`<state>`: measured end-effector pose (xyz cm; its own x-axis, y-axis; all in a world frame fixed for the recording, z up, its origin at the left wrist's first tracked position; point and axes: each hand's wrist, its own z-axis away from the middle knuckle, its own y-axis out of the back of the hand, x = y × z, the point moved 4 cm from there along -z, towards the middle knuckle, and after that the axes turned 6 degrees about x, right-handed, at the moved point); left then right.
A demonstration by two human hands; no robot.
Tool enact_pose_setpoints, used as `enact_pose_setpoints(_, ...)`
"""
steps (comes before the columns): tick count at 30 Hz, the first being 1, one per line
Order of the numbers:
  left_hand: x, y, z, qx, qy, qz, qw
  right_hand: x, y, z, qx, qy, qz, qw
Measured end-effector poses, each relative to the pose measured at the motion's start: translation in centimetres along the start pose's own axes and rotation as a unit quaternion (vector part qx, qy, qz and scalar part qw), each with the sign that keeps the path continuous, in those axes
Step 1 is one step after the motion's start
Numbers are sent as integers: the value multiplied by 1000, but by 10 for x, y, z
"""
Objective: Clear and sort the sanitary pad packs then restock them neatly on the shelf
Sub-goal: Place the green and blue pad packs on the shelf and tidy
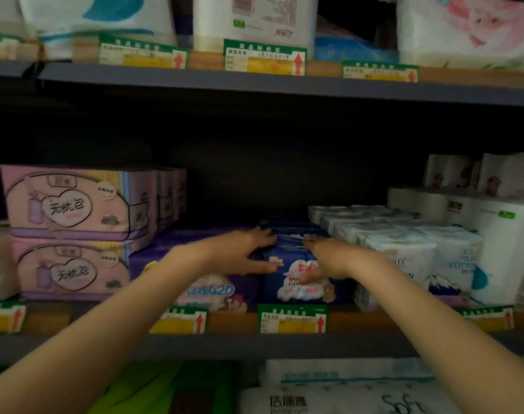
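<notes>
blue pad packs (296, 264) sit mid-shelf between the purple packs (206, 264) and the white cotton packs (404, 249). your left hand (242, 252) and right hand (329, 258) bracket the row, fingers out on top, thumbs on the front pack, nothing really clamped. looks like the squaring-up step; next you'd want to press them flush and straight.

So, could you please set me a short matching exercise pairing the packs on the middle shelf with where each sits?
Things:
1. pink packs
2. purple pack
3. dark blue packs
4. white cotton packs

Places:
A. between the left hand and right hand
B. right of the hands
C. stacked at far left
D. under the left forearm

Pairs: 1-C, 2-D, 3-A, 4-B
</notes>
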<state>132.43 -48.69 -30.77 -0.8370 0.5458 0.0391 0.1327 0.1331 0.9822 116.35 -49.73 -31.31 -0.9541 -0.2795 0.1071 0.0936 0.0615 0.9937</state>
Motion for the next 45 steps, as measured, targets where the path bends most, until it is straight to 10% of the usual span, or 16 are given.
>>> enact_pose_setpoints(7,-77,16,80,-86,102,-118,984,-23,-9,7,17,39,-57,997)
enact_pose_setpoints(30,-55,2,78,144,25,-93,985,-99,-4,17,138,25,-101,985)
enact_pose_setpoints(45,-50,13,100,145,71,-119,980,-85,14,35,200,59,-97,973)
